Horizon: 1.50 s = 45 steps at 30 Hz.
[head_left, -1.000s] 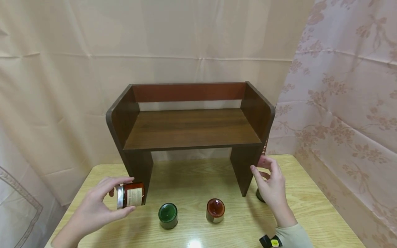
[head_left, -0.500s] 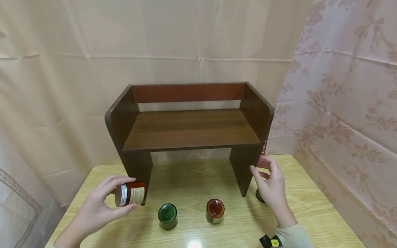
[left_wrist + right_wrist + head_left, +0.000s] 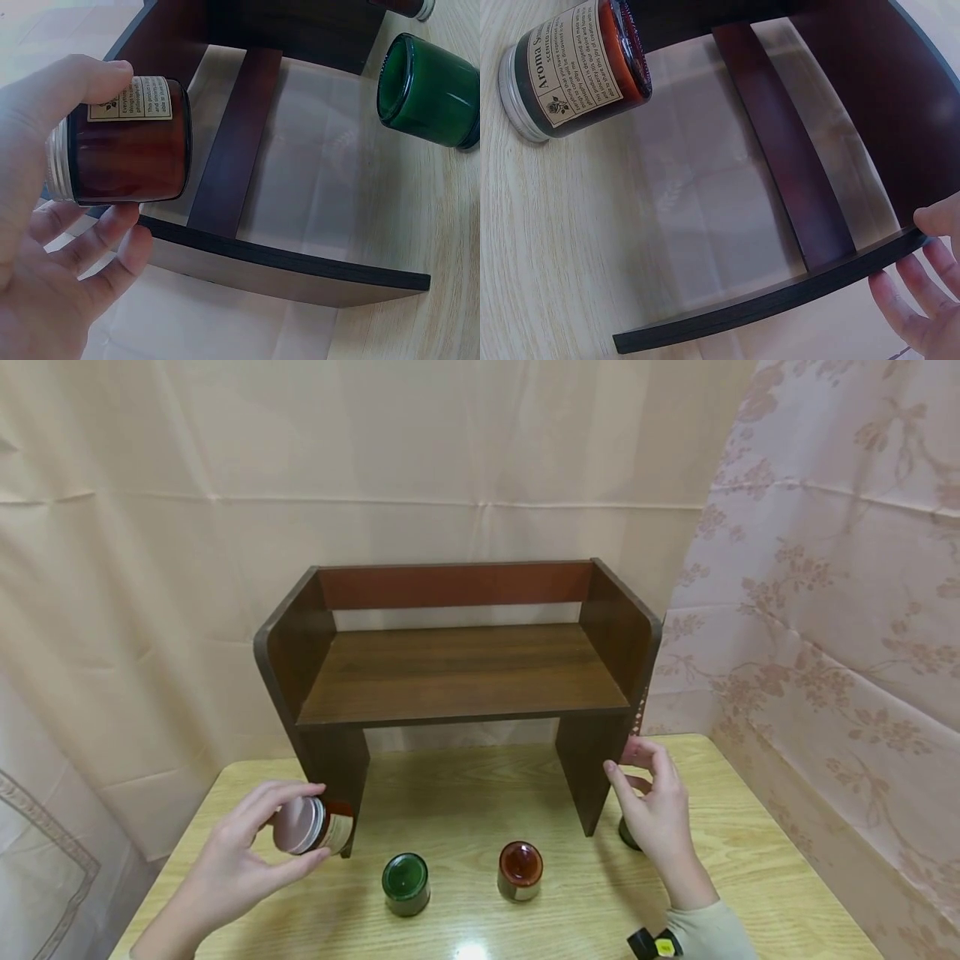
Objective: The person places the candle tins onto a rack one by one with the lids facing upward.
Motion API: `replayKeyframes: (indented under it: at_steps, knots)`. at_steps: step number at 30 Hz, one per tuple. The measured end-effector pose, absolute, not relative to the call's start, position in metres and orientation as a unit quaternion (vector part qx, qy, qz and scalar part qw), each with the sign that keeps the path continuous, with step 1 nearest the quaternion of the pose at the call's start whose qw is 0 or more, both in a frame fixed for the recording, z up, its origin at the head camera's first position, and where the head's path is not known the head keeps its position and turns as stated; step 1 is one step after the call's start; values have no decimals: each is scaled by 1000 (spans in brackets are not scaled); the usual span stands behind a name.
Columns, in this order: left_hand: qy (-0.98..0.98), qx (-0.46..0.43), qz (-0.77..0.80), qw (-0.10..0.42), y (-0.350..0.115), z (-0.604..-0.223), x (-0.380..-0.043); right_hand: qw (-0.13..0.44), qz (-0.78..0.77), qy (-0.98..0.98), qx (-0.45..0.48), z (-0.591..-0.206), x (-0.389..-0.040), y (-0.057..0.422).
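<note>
Head view: left hand [image 3: 234, 853] widely grips amber jar [image 3: 318, 827]; right hand [image 3: 657, 810] pinches shelf [image 3: 465, 668].

Green jar [image 3: 406, 883]: 1 pc., glass, stands on tbl., L of red jar [image 3: 521, 870], apart. Red jar: 1 pc., glass, upside down on silver lid; label pt. legible, "Aroma". Dk. item [image 3: 628, 834]: 1 pc., R of jars, mostly hidden, ID unclear. Table [image 3: 750, 868]: lt. wood-grain top, rounded far corners. Beige curtain [image 3: 465, 452]: back, horiz. crease. Floral cloth [image 3: 847, 610]: pinkish, R side. White cloth [image 3: 45, 852]: lower L, w/ trim.
</note>
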<state>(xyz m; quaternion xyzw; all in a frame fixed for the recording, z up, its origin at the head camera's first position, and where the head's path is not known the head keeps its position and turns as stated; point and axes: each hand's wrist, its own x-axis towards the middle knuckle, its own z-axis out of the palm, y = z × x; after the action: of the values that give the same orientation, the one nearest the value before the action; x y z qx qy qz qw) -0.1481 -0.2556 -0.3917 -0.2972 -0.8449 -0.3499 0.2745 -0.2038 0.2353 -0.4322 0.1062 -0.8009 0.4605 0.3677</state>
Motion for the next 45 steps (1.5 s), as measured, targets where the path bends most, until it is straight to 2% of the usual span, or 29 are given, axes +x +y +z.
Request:
replayKeyframes:
  at_steps: [8, 21, 30, 37, 45]
  knots:
    - [-822, -306, -372, 303, -255, -392, -150, 364, 460, -804, 101, -432, -204, 235]
    - [-808, -309, -418, 279, -248, -385, -144, 353, 460, -809, 93, -431, -204, 234]
    - [-759, -342, -475, 286, -238, -377, -147, 350, 462, -811, 82, -431, -202, 238]
    - [-680, -412, -537, 281, -222, -349, -144, 347, 469, -809, 78, -434, -203, 237]
    - [-689, -437, -491, 306, -206, -300, -149, 348, 472, -806, 80, -433, -204, 237]
